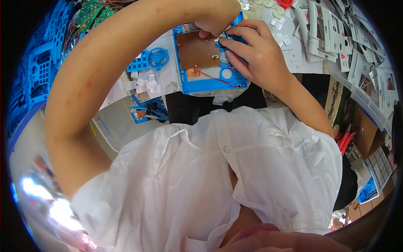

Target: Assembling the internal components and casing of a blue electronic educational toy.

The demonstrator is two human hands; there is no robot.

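A blue plastic casing lies in front of me, with a brown circuit board set into it. Red wires and a small copper-coloured piece show below the board. My left hand comes over the casing's far side with its fingers curled; the wrist hides most of them, and what they hold is not visible. Over the casing's right part, my right hand has bent fingers gathered at the board's upper right corner, beside the left fingertips. Whatever is pinched there is too small to name.
Blue parts with a ring and small white pieces lie left of the casing. Blue plastic frames and green circuit boards are piled at far left. White panels fill the far right, some in a clear bin.
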